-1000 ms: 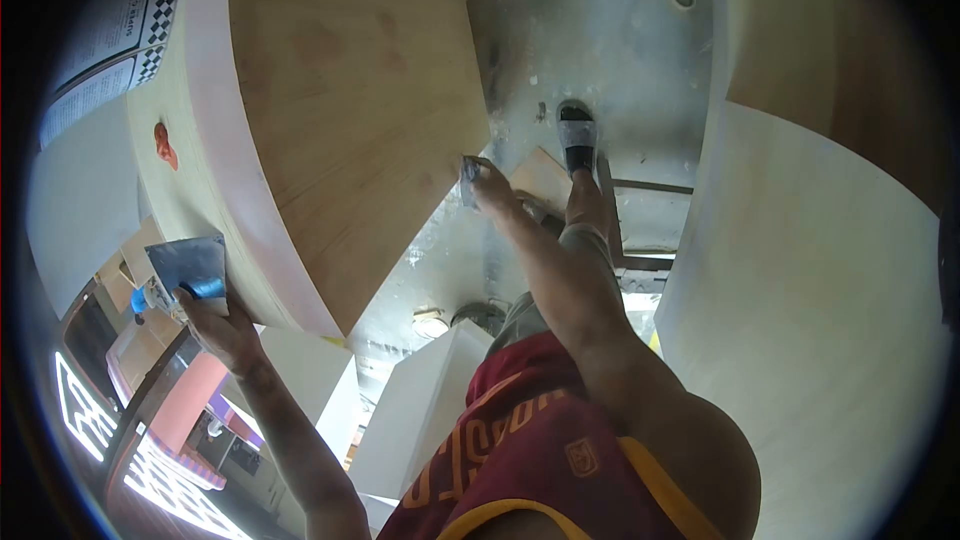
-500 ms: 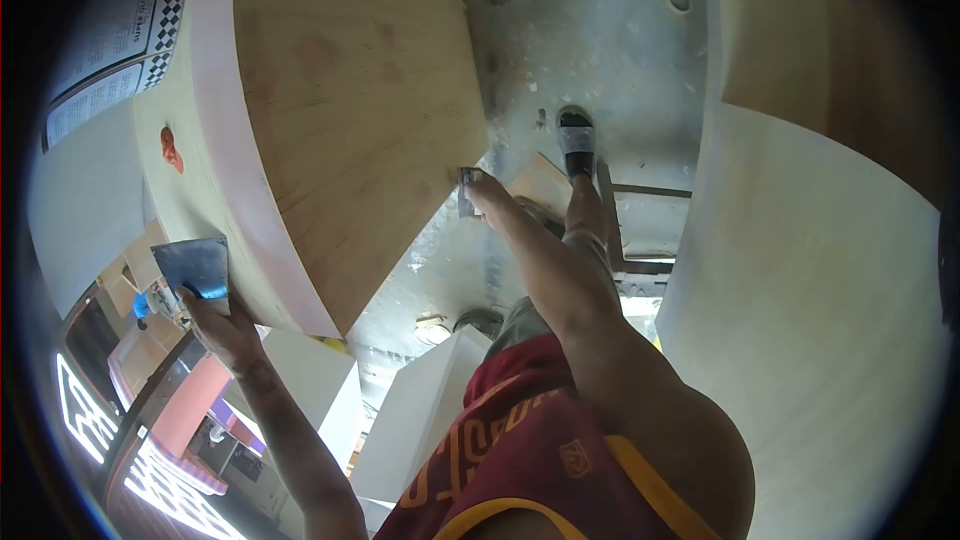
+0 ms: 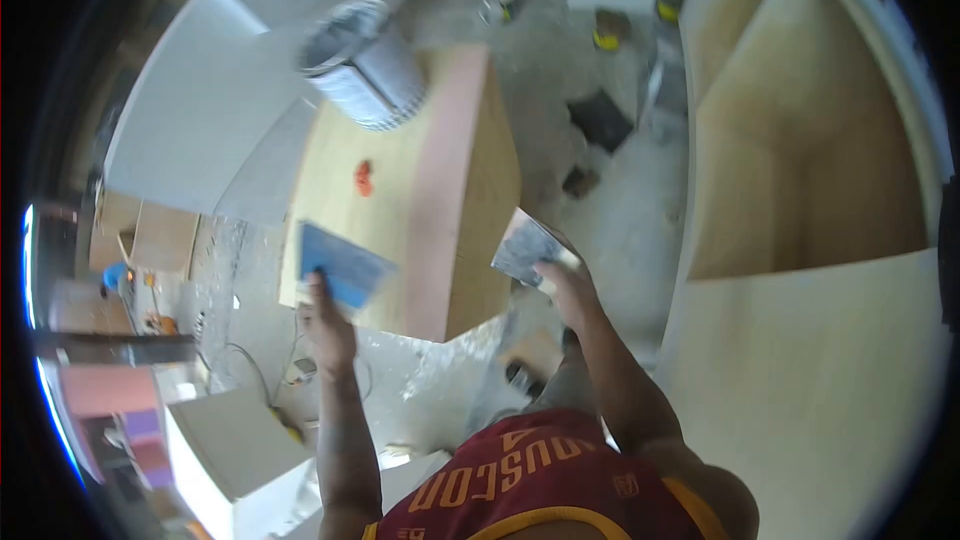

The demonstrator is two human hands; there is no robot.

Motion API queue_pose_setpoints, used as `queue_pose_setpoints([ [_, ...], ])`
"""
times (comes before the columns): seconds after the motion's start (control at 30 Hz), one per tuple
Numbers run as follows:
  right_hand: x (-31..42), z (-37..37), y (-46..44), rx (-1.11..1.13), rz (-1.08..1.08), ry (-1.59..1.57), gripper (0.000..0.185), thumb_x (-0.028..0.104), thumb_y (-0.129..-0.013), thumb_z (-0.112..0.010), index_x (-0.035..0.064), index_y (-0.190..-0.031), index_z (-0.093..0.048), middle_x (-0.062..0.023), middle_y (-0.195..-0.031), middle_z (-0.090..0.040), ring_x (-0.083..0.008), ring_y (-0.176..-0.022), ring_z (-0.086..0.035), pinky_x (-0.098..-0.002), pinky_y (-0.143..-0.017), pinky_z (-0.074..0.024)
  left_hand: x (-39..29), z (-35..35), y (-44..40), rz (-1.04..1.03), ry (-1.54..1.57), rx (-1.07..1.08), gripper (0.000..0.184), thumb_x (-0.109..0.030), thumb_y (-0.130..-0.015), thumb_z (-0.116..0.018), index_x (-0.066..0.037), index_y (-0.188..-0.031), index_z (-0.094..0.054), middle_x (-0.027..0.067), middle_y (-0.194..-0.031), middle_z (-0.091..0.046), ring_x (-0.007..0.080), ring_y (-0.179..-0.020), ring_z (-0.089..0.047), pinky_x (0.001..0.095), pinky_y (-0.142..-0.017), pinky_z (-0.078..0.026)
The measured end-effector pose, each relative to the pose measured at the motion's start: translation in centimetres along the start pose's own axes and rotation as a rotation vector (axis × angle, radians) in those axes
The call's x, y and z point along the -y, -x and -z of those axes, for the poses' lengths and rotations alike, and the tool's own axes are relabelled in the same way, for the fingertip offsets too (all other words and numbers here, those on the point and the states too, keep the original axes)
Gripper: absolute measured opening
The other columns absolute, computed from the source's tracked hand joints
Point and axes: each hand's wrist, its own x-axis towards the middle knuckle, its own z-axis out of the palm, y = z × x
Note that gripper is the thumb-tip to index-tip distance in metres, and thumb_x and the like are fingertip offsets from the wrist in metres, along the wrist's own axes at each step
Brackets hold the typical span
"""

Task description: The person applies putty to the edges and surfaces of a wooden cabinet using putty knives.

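My left hand (image 3: 330, 330) is closed on a wide putty knife (image 3: 345, 265), its blade over the near end of a pale wooden cabinet (image 3: 395, 240). In my right hand (image 3: 570, 290) is a second putty knife (image 3: 525, 248), held just off the cabinet's right side, with pale smears on its blade. A pinkish strip (image 3: 440, 180) runs along the cabinet's right edge. On the top surface sits a small orange-red lump (image 3: 364, 178), and a paint bucket (image 3: 370, 80) stands at the far end. Motion blurs both blades.
Open wooden cabinetry (image 3: 800, 170) lines the right side. Grey-white panels (image 3: 210, 110) lie at the left. On the floor are a dark flat scrap (image 3: 600, 120), a small brown block (image 3: 579, 181) and a yellow-based object (image 3: 607, 30). A white box (image 3: 240, 440) stands at lower left.
The view has swung, showing more of the cabinet top and the bucket. My right hand has come up from beside the cabinet's side panel, its blade now facing up. Both hands keep their putty knives.
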Motion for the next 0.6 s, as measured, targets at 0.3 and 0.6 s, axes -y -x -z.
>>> queue_pose_setpoints([
  [0.3, 6.7, -17.0, 7.4, 0.725, 1.021, 1.128, 0.062, -0.020, -0.079, -0.045, 0.0006, -0.137, -0.043, -0.0255, -0.137, -0.047, -0.0386, -0.124, -0.051, -0.0454, -0.103, -0.0432, -12.3, 0.0, 5.6, 0.118, 0.767, 0.300, 0.034, -0.026, -0.103, -0.054, 0.002, -0.124, -0.055, 0.0082, -0.110, -0.066, 0.0160, -0.096, -0.068, 0.0327, -0.085, -0.058],
  [0.6, 7.5, -18.5, 8.5, 0.511, 1.110, 1.703, 0.048, -0.010, -0.082, -0.052, 0.0000, -0.129, -0.055, -0.0185, -0.127, -0.055, -0.0300, -0.118, -0.057, -0.0412, -0.102, -0.0447, -14.5, 5.0, 7.8, 0.145, 0.978, 0.286, 0.034, -0.028, -0.103, -0.055, 0.003, -0.117, -0.060, 0.0081, -0.104, -0.069, 0.0128, -0.088, -0.068, 0.0286, -0.078, -0.056],
])
